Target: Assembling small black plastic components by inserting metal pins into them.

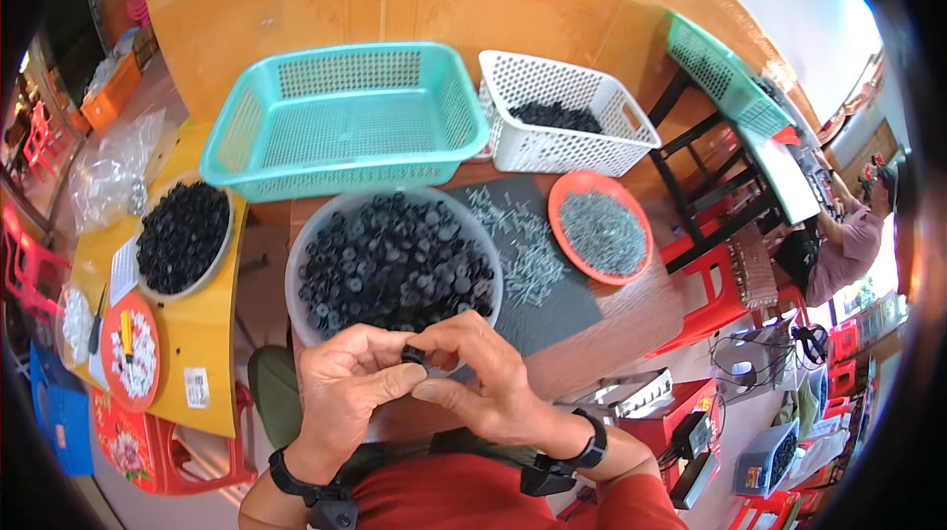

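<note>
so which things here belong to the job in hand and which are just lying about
Likely in the job:
small black part between left hand and right hand
tub of black parts
metal pieces on dark mat

Seemingly just lying about:
clear plastic bag
yellow-handled tool
blue box

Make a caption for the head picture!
Left hand and right hand pinch a black piece beside a tub of black pieces.

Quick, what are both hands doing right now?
Left hand: closed, pinching a small round black part.
Right hand: fingertips at that part; can't tell whether it's gripping.
</note>
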Tool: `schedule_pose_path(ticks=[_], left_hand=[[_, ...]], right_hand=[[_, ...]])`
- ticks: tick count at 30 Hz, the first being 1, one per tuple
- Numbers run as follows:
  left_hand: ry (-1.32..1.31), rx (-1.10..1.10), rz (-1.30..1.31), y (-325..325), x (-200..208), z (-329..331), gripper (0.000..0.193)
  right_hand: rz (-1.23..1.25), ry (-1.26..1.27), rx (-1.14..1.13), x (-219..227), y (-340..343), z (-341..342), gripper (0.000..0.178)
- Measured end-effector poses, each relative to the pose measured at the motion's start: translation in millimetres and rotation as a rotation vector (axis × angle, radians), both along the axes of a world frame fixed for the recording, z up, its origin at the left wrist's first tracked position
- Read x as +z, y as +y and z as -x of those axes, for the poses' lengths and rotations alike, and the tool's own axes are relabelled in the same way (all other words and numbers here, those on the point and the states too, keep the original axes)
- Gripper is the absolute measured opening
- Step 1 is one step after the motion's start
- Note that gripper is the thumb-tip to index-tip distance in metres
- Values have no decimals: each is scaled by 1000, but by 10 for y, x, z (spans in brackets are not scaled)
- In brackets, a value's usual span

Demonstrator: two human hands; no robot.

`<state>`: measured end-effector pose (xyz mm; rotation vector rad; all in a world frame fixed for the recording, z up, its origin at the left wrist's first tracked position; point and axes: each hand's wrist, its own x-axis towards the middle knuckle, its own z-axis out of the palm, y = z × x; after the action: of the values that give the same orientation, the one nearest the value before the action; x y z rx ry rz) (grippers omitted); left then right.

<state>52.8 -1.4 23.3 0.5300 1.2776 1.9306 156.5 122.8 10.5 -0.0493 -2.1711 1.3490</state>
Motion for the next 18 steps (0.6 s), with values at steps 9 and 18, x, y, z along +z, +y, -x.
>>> schedule_pose_path(ticks=[9,18], left_hand=[[185,5,144,201,-38,41,26],[451,384,178,-241,-191,399,20]], right_hand=[[-429,135,-183,19,222,172,30],[-613,-115,-681,385,2308,635,29]])
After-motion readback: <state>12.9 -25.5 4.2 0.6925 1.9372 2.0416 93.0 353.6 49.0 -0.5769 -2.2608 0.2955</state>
